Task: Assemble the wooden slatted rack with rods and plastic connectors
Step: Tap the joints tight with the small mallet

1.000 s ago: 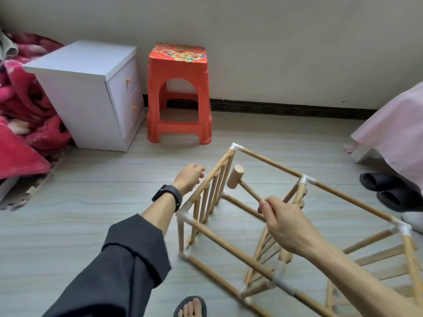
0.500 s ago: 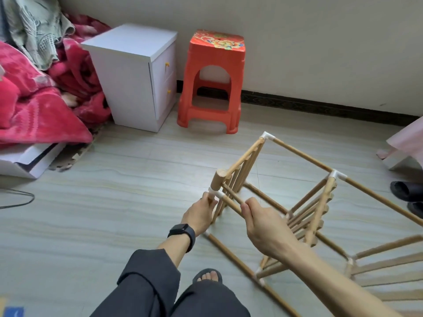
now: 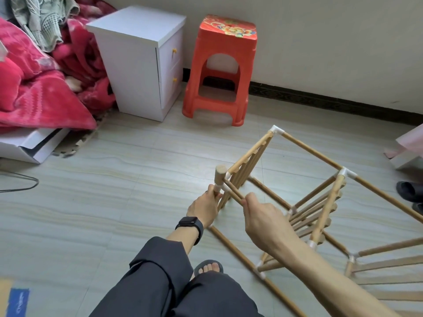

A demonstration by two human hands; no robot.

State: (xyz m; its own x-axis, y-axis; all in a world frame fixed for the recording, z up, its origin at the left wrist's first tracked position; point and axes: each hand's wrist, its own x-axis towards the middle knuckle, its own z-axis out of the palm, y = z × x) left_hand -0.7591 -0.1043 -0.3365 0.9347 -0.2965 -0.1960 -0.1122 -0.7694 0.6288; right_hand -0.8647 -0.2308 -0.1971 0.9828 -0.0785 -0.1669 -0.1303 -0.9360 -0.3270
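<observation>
Nearest on my feed I see the person's dark trouser leg (image 3: 206, 298) and 1 foot in a sandal (image 3: 209, 267) on the pale tiled floor (image 3: 91, 213). A dark sleeve (image 3: 160, 259) leads up to a black watch (image 3: 190, 225) on the left wrist. Just past it the left hand (image 3: 204, 208) has its fingers curled round an upright rod (image 3: 216, 191) at the near corner of the wooden rack (image 3: 327, 209), gripping right below a white connector (image 3: 219, 186). The right hand (image 3: 265, 221) is closed round the thin handle of a wooden mallet (image 3: 220, 173), thumb and fingers wrapped at the handle's near end. The mallet head stands upright at that same corner connector; I cannot tell whether it touches it or sits just above.

The rack rests on the floor in front of the person, between the 2 arms and running off to the right. It is made of long rods joined by white plastic connectors, with 1 slatted panel (image 3: 247, 163) beside the left hand and a 2nd slatted panel (image 3: 306, 216) further right. Beyond the rack, a dark slipper (image 3: 407, 191) lies at the right edge. To the left I see a white box (image 3: 29, 145) and a thin cable (image 3: 20, 186) on the floor, with a red blanket (image 3: 34, 92) heaped above. Furthest off, a white cabinet (image 3: 137, 65) and a red plastic stool (image 3: 224, 69) stand side by side against the wall (image 3: 320, 42).
</observation>
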